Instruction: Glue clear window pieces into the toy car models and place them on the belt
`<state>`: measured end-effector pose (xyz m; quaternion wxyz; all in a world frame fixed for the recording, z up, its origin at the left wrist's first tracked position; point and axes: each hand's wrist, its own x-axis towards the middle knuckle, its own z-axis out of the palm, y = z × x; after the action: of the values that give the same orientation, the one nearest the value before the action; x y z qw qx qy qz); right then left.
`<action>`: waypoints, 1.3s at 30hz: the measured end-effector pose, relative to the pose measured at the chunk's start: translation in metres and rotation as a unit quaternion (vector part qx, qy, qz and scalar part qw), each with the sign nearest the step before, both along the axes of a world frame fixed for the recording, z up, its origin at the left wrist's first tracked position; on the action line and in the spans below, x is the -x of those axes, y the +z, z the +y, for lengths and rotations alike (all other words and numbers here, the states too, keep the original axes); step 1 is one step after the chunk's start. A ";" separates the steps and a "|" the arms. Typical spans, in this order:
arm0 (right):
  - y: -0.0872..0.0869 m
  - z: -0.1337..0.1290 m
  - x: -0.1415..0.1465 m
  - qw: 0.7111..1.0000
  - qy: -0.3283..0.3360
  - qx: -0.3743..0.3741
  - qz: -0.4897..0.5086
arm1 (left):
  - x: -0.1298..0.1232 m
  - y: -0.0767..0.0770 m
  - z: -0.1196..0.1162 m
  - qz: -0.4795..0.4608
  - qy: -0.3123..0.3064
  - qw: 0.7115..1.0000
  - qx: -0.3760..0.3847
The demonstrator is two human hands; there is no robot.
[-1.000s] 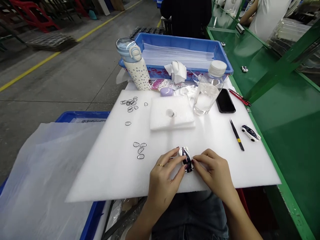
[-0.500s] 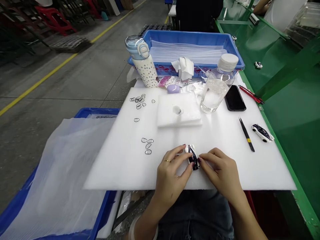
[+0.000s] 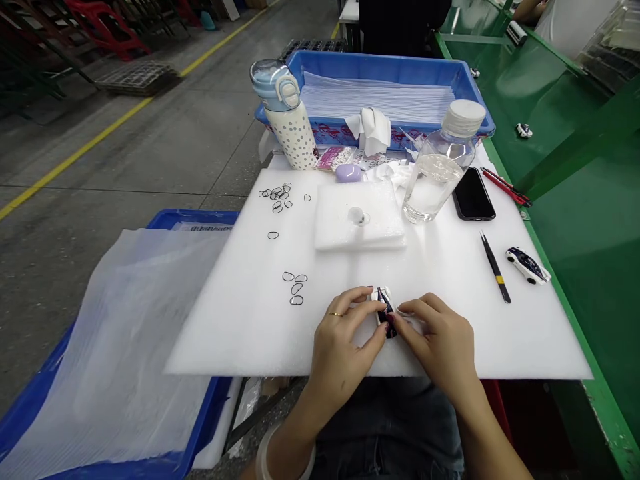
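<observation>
A small white and dark-blue toy car (image 3: 385, 327) rests on the white foam sheet near its front edge. My left hand (image 3: 345, 340) grips the car from the left, fingers along its far side and top, thumb at its near end. From the right, my right hand (image 3: 440, 337) presses its thumb tip on the car's top and curls its index finger by the car's right side. Fingers cover part of the car. Left of my hands lie several thin black rings (image 3: 297, 289). To the right are black tweezers (image 3: 495, 268) and a second toy car (image 3: 528, 265).
On the foam sheet (image 3: 240, 333) stand a foam block (image 3: 360, 233), a clear bottle of liquid (image 3: 434, 187) and a dotted flask (image 3: 293, 133). A phone (image 3: 473, 195) and red-handled tool (image 3: 507, 188) lie at right. A blue bin (image 3: 390, 63) is behind; a green bench (image 3: 560, 200) runs alongside.
My right thumb has moved left from the car's side onto its top. My left hand keeps its grip. The camera view has shifted slightly.
</observation>
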<state>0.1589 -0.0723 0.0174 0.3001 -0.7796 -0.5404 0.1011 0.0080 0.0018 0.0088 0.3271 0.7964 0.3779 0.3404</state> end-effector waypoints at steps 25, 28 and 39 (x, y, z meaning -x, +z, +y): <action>0.024 0.010 -0.038 0.995 0.088 0.041 0.025 | 0.006 0.000 -0.002 0.004 -0.027 1.000 0.003; 0.035 0.018 -0.052 0.990 0.002 -0.042 -0.132 | 0.010 0.000 -0.001 -0.041 -0.024 0.998 0.028; 0.014 0.002 -0.020 0.996 0.021 -0.054 -0.073 | 0.025 -0.007 0.002 -0.089 -0.001 0.995 0.039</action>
<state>0.1793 -0.0705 0.0319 0.2987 -0.7559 -0.5822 0.0208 -0.0171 0.0034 0.0017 0.3906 0.7500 0.3591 0.3949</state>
